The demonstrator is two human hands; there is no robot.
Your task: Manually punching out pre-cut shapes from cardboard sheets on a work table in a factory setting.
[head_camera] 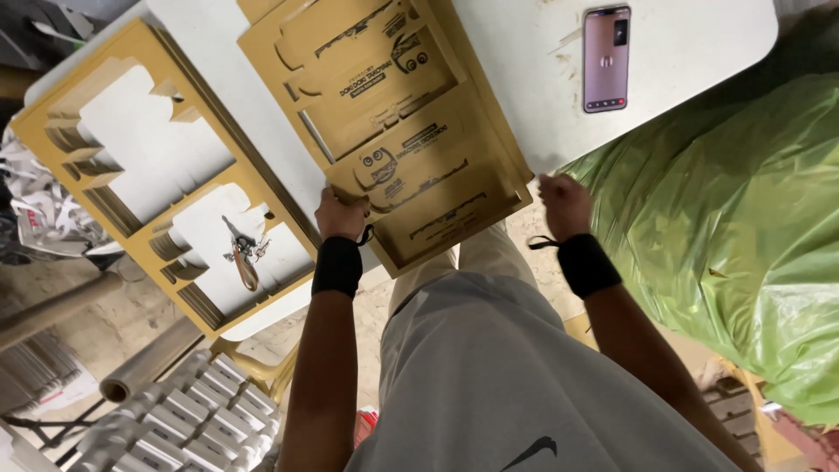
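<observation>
left hand point(341, 214) is pinching the near corner of the die-cut cardboard stack point(398, 122) at the surface's near edge (right hand point(565, 205) hanging beside it, fisted on nothing); squaring it probably needs both grips.

Matt brown cardboard sheets point(419, 131) lie on a smooth white table point(699, 44), beside glossy green plastic sheeting point(743, 218).
</observation>
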